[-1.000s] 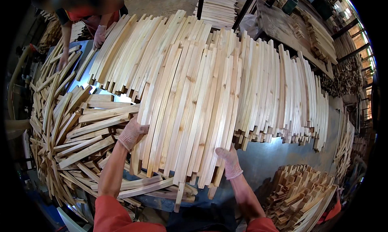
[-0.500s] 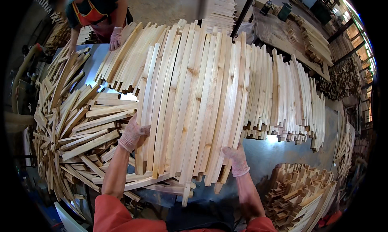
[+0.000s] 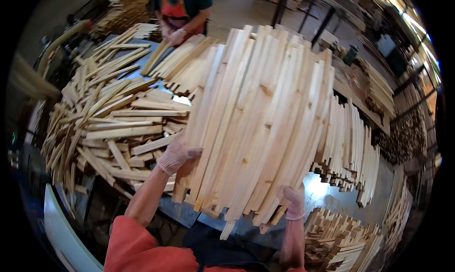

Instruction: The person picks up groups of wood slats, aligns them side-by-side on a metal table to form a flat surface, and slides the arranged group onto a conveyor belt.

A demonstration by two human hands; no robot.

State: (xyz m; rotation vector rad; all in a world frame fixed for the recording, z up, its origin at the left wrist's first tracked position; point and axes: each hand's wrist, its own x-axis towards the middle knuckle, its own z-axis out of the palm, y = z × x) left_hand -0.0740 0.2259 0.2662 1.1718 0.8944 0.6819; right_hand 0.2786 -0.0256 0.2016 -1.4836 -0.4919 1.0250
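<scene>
A wide bundle of pale wooden strips (image 3: 258, 125), laid side by side, is held up in front of me and hides much of the table behind it. My left hand (image 3: 177, 157), in a light knitted glove, is closed on the bundle's left edge. At its lower right corner, my gloved right hand (image 3: 295, 202) grips the other side. The near ends are uneven, with one strip sticking out below the others. Fingers under the bundle are hidden.
Loose wooden strips (image 3: 125, 129) are heaped on the left. Neat strip rows (image 3: 348, 141) lie on the metal table (image 3: 379, 182) to the right, above a stack of strips (image 3: 339, 241). Across the table, a gloved co-worker (image 3: 182, 20) handles strips.
Both my hands have shifted right with the bundle, and the view has turned left. The co-worker's hands have come together at the strips.
</scene>
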